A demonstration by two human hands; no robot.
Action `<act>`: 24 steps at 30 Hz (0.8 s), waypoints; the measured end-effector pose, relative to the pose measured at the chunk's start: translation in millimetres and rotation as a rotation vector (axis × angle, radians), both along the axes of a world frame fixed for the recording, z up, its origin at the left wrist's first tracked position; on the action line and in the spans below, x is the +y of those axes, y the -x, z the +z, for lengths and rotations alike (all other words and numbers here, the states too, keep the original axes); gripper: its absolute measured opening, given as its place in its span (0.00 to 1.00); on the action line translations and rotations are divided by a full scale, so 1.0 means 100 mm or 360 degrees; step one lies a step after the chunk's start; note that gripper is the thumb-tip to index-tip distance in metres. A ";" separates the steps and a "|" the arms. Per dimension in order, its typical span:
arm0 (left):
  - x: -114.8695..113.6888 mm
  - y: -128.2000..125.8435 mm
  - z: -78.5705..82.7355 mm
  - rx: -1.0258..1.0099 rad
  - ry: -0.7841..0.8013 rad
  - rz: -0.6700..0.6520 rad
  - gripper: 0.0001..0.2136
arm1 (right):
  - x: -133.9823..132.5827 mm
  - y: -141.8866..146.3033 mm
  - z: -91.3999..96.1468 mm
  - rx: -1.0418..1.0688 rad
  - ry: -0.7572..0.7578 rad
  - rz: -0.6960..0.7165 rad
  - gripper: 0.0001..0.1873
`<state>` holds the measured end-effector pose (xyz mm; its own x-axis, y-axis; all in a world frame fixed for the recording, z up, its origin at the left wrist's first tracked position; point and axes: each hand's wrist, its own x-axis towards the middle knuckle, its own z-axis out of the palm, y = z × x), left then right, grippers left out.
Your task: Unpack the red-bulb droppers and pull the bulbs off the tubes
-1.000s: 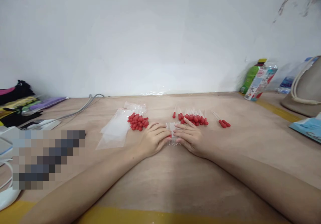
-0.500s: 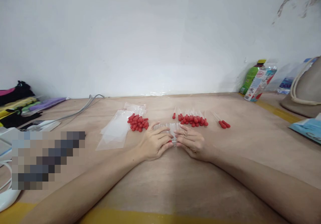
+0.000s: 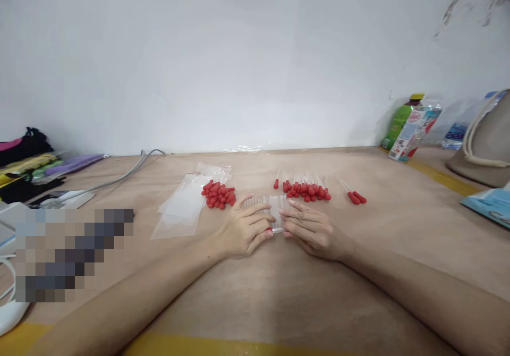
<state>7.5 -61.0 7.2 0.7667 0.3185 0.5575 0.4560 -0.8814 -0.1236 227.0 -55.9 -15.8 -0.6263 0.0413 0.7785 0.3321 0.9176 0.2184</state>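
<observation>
Left hand (image 3: 246, 228) is curled over the row of clear, thin plastic tubes (image 3: 278, 212) mid-frame, thumb up against a small red rubber bulb (image 3: 270, 230); looks like a pinch, but can't swear to it. Right hand (image 3: 313, 227) has its fingers pressed together along the row's right end; can't tell if it's gripping. Compared with a second ago, it's slid a bit right, so more tubes show and they look straighter, so I'd call the row better squared up. Loose red bulbs (image 3: 218, 195) sit left of centre, red-topped clear droppers (image 3: 308, 190) right. Fingers hide the row's ends and most of that bulb; lower left is pixelated out.
</observation>
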 end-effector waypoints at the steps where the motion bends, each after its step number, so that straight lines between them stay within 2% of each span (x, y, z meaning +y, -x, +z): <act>1: 0.00 0.00 0.00 -0.0003 -0.0015 -0.0011 0.07 | -0.01 0.00 0.00 0.0008 -0.0002 0.0008 0.07; 6: -0.04 0.01 0.01 -0.0002 -0.0073 -0.0055 0.07 | -0.06 -0.04 0.01 0.0014 0.0030 0.0036 0.10; 9: -0.04 0.12 0.02 -0.0042 -0.0067 0.0007 0.07 | -0.04 -0.15 0.05 0.0083 0.0115 -0.0007 0.11; 12: 0.02 0.29 0.01 -0.0180 0.0001 0.0227 0.06 | 0.03 -0.29 0.05 0.0204 0.0303 -0.0295 0.10; 17: 0.27 0.52 0.05 -0.0688 0.0163 0.0574 0.10 | 0.13 -0.37 -0.07 0.0200 0.0642 -0.0774 0.12; 21: 0.52 0.76 0.12 -0.0926 0.0190 0.0974 0.12 | 0.14 -0.33 -0.11 0.0234 0.0778 -0.1012 0.13; 24: 0.65 0.92 0.16 -0.1017 0.0417 0.1136 0.15 | 0.13 -0.29 -0.09 0.0231 0.0845 -0.1052 0.11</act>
<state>-84.9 4.2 23.3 -0.0726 0.7605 0.6453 0.8035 -0.3387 0.4895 256.1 -43.2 -25.3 -0.2411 0.7439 0.6233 0.8258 0.4946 -0.2709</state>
